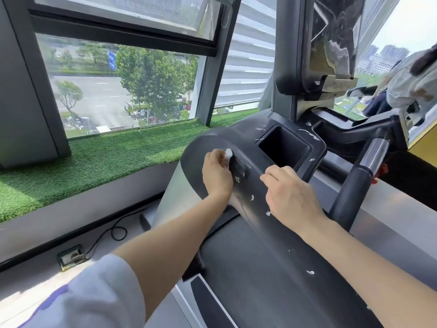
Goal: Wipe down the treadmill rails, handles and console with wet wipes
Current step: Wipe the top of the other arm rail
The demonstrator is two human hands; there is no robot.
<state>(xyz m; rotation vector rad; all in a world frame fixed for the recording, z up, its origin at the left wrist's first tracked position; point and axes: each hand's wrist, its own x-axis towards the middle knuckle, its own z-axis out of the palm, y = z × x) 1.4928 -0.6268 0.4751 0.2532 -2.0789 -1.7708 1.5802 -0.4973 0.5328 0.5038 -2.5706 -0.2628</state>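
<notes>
The treadmill's dark console deck (250, 147) fills the middle of the head view, with a rectangular cup recess (283, 145) and the screen (331, 39) above. My left hand (216, 174) pinches a small crumpled white wet wipe (229, 153) and presses it on the deck's left end beside a round knob (238, 170). My right hand (288, 197) rests on the deck's sloped front edge, fingers curled over it. Small white wipe shreds (251, 197) dot the deck and the belt cover (260, 268).
A dark handle post with a chrome sensor section (369, 159) stands to the right. Green artificial turf (94, 162) covers the window ledge at left. A floor socket with a black cable (71, 256) lies below. Another person (411, 86) stands at the far right.
</notes>
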